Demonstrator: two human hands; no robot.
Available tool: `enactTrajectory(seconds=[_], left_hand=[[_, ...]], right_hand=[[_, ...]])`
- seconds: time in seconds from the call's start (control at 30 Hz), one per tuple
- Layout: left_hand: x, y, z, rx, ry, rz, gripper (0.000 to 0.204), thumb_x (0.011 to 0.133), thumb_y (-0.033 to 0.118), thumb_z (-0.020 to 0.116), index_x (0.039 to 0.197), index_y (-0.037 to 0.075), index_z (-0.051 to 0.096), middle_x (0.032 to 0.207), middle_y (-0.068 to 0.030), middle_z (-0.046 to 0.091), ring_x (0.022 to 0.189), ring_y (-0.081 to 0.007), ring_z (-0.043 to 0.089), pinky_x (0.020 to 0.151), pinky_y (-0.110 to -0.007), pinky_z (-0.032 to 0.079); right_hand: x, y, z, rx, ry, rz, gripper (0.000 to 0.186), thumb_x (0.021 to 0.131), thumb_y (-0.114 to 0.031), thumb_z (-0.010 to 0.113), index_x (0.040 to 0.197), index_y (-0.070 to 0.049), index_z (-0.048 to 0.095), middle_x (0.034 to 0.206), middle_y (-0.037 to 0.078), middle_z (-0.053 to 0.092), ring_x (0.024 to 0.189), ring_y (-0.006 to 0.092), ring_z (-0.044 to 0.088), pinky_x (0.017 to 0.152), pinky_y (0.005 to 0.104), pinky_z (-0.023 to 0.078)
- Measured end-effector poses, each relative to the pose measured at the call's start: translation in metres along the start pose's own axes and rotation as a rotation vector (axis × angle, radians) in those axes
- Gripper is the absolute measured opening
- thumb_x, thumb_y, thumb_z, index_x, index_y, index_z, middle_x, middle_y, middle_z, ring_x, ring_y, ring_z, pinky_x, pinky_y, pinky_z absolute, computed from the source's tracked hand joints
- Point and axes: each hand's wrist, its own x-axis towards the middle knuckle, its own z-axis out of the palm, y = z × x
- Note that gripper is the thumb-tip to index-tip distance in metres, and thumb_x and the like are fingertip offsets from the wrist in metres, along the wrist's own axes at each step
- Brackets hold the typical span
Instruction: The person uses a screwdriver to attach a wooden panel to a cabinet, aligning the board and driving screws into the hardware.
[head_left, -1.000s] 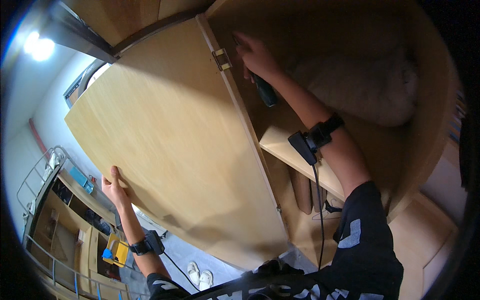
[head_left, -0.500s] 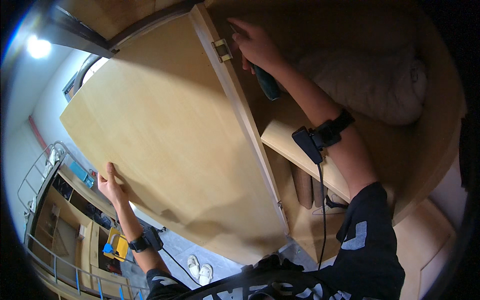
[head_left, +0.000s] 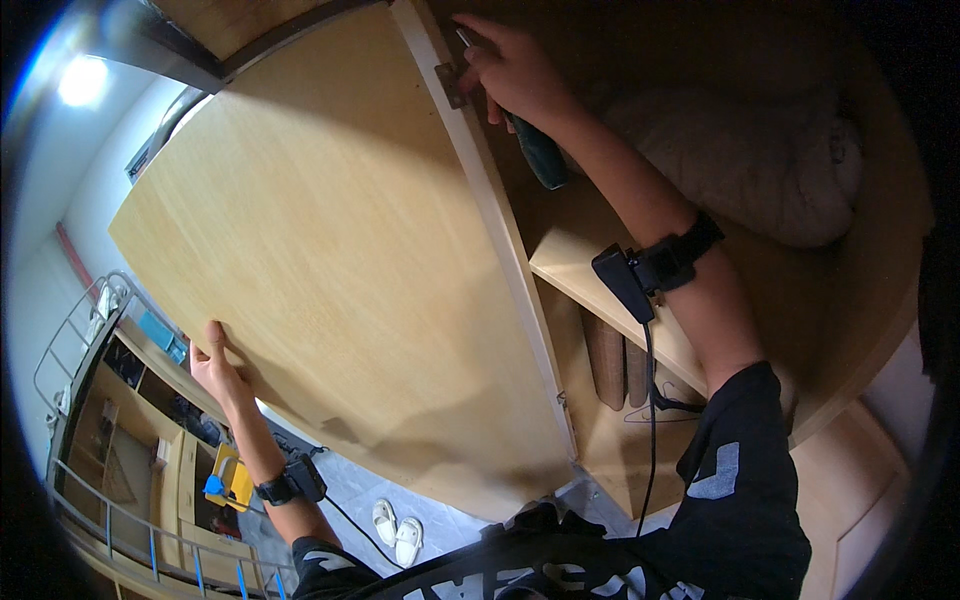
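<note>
A pale wooden cabinet door (head_left: 330, 260) stands swung open across the middle. My left hand (head_left: 218, 375) grips its lower left edge, thumb on the near face and the other fingers mostly behind it. Inside the dark upper part of the cabinet, my right hand (head_left: 520, 80) is closed around a screwdriver (head_left: 540, 160). Its dark green handle sticks out below the palm, and a bit of metal shaft shows by the index finger. A metal hinge (head_left: 450, 85) sits on the door's inner edge, right beside my right fingers; whether they touch it I cannot tell.
A pale bundle of cloth (head_left: 730, 160) lies in the upper compartment, above a wooden shelf (head_left: 590, 285). Below are brown rolls (head_left: 603, 365) and a wire hanger (head_left: 660, 410). White shoes (head_left: 408, 540) stand on the tiled floor; a yellow chair (head_left: 232, 480) and bunk frame (head_left: 110, 510) are at left.
My right hand has come slightly up and closer to the hinge, with the screwdriver still in it. My left hand keeps its hold on the door edge. The view has shifted a little.
</note>
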Motion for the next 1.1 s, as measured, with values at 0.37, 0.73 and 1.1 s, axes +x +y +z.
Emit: enactTrajectory(seconds=[0.37,0.73,1.1], left_hand=[[0.003,0.003,0.005,-0.014,0.008,0.022,0.039,0.08,0.024,0.066,0.104,-0.004,0.053,0.09,-0.0074,0.06,0.08,-0.0135,0.054,0.072,-0.026,0.042],[0.003,0.005,0.012,-0.06,-0.018,0.011,0.038,0.08,0.024,0.066,0.103,-0.004,0.053,0.092,-0.0074,0.06,0.082,-0.0144,0.055,0.074,-0.026,0.042],[-0.004,0.016,0.016,-0.054,-0.021,0.026,0.039,0.081,0.024,0.064,0.105,-0.005,0.052,0.095,-0.0095,0.06,0.083,-0.0153,0.055,0.075,-0.027,0.043]], right_hand=[[-0.004,-0.005,0.0,-0.005,-0.03,-0.044,0.043,0.089,-0.009,0.038,0.132,-0.011,0.035,0.072,0.011,0.063,0.038,0.0111,0.049,0.034,0.026,0.041],[0.001,-0.008,-0.006,-0.01,-0.043,-0.049,0.042,0.09,-0.011,0.039,0.132,-0.012,0.035,0.07,0.01,0.062,0.038,0.0112,0.05,0.033,0.0265,0.041],[0.005,-0.042,-0.047,-0.313,-0.475,-0.052,0.042,0.093,-0.009,0.033,0.134,-0.013,0.031,0.052,0.008,0.052,0.033,0.0109,0.047,0.031,0.024,0.042]])
